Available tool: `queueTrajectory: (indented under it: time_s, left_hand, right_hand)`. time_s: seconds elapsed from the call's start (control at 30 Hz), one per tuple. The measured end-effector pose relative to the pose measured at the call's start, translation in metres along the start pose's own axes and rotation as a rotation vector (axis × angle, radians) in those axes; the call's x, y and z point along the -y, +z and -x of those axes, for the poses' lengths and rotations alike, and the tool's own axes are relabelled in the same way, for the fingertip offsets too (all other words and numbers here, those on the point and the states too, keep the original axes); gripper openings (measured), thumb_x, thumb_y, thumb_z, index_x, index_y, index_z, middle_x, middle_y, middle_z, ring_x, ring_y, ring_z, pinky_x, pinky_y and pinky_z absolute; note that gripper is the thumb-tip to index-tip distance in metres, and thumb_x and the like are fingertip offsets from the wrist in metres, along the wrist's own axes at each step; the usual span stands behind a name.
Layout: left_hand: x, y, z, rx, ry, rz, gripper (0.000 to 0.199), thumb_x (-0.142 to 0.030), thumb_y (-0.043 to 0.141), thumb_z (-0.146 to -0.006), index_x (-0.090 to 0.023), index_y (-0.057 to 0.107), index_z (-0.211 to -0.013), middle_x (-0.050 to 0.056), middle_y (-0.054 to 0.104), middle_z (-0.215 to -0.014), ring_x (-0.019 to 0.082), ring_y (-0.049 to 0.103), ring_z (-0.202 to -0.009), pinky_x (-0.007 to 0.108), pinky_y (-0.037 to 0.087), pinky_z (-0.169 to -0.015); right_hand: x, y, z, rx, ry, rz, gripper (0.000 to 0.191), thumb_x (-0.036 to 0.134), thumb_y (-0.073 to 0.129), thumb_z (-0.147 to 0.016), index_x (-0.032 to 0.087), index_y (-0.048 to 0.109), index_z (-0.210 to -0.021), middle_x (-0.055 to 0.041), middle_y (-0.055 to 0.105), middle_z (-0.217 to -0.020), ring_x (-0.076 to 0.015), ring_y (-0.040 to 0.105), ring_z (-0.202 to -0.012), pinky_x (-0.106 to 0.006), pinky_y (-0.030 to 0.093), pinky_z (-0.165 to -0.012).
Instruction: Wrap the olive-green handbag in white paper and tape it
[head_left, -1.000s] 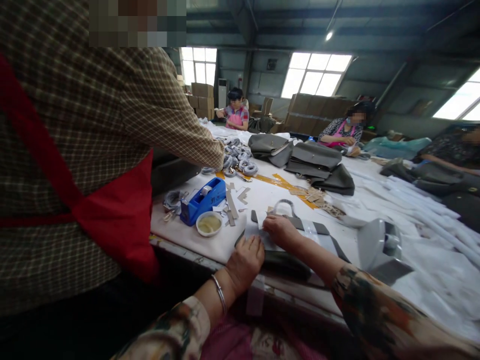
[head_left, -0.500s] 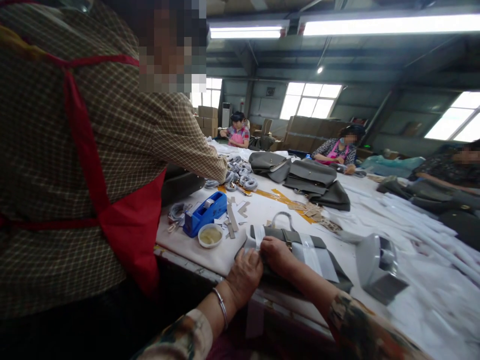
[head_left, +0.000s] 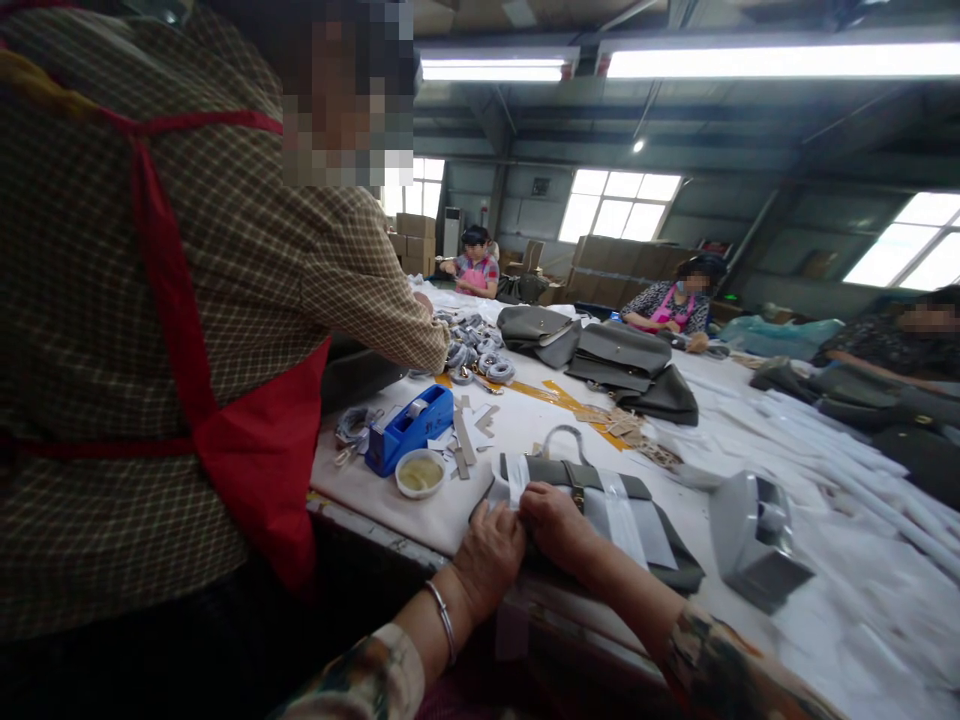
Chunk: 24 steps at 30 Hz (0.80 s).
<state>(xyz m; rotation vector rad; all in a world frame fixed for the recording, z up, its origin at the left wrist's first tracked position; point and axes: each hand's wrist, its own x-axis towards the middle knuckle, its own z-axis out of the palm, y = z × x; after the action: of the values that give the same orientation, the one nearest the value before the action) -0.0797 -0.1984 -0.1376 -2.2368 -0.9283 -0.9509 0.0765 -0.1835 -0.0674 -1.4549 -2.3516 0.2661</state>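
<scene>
A dark grey-green handbag (head_left: pixel 636 485) with a looped handle lies at the table's front edge, with white sheets and strips of clear tape across its front. My left hand (head_left: pixel 491 548), a bangle on its wrist, is at the bag's left front corner with fingers curled together. Beside it, my right hand (head_left: pixel 553 520) rests over the bag's front left part, its fingers bent and pressed together by the left fingertips. Whatever is between the fingers of either hand is too small to make out.
To the left are a blue tape dispenser (head_left: pixel 410 430) and a white bowl (head_left: pixel 420 473). A grey dispenser (head_left: pixel 757 540) stands right. Behind lie dark bags (head_left: pixel 619 355) and grey coiled straps (head_left: pixel 480 350). A person in a red apron (head_left: pixel 262 450) leans in at left; others sit farther back.
My right hand has shifted slightly down toward the bag's front edge. The neighbouring person's arm at left has moved slightly.
</scene>
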Motion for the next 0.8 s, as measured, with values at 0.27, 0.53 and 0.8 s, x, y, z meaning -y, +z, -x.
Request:
queueTrajectory:
  time_s: [0.27,0.53,0.8]
  left_hand:
    - [0.003,-0.006,0.003,-0.009,-0.018,0.017,0.027,-0.004,0.041,-0.094,-0.011,0.059,-0.112,0.011,0.066,-0.098,0.023,0.066,-0.106,0.044,0.056,-0.099]
    - [0.005,-0.005,0.002,0.035,-0.001,0.032,0.023,-0.006,0.043,-0.095,-0.016,0.059,-0.108,0.008,0.063,-0.091,0.024,0.067,-0.104,0.048,0.057,-0.097]
    - [0.006,-0.004,-0.001,-0.033,0.010,0.017,0.025,-0.004,0.040,-0.095,-0.016,0.059,-0.105,0.008,0.065,-0.089,0.024,0.070,-0.099,0.048,0.061,-0.090]
  right_hand:
    - [-0.003,0.000,0.000,-0.022,0.063,-0.052,0.023,0.003,0.052,-0.078,0.018,0.062,-0.064,-0.0063,0.064,-0.076,-0.0175,0.057,-0.071,-0.027,0.042,-0.067]
    - [-0.006,-0.006,-0.003,-0.087,0.144,-0.104,0.017,0.018,0.053,-0.091,0.020,0.060,-0.075,-0.0059,0.063,-0.091,-0.0187,0.059,-0.086,-0.027,0.045,-0.081]
    - [-0.016,0.001,-0.006,-0.095,0.260,-0.115,0.035,0.013,0.069,-0.076,0.019,0.061,-0.110,-0.0095,0.065,-0.111,-0.0216,0.062,-0.097,-0.031,0.047,-0.091]
